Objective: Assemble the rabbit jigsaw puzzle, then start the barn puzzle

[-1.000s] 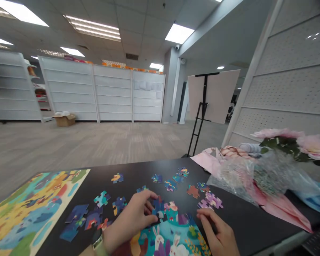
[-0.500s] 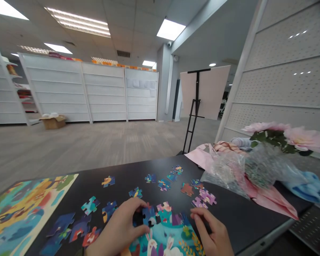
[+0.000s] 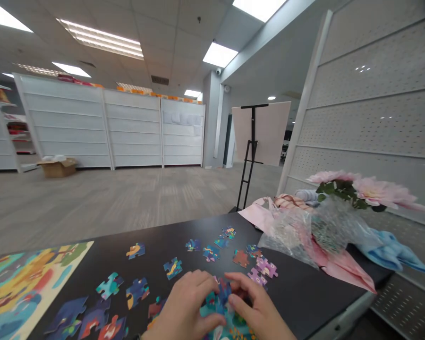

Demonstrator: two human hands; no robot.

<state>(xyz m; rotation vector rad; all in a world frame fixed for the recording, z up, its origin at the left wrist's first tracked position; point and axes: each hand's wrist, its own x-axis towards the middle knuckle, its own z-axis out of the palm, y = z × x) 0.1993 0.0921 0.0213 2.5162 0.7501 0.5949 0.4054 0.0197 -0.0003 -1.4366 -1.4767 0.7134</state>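
My left hand [image 3: 186, 307] and my right hand [image 3: 257, 309] meet at the near edge of the black table [image 3: 170, 236]. Both pinch a blue jigsaw piece [image 3: 222, 292] held above the partly built puzzle [image 3: 212, 314], which shows teal between the hands. Loose pieces [image 3: 173, 267] lie scattered on the table beyond and to the left of my hands. More dark blue pieces [image 3: 92, 321] sit at the lower left.
A colourful puzzle board [image 3: 24, 278] lies at the table's left. A bouquet with pink flowers [image 3: 357, 191] in clear wrap [image 3: 304, 231] and blue cloth [image 3: 389, 250] fills the right end. An easel [image 3: 250, 151] and white shelving [image 3: 92, 127] stand beyond.
My right hand has moved left from the puzzle's right side to join my left hand on the blue piece. The view has shifted, so the table objects sit further left.
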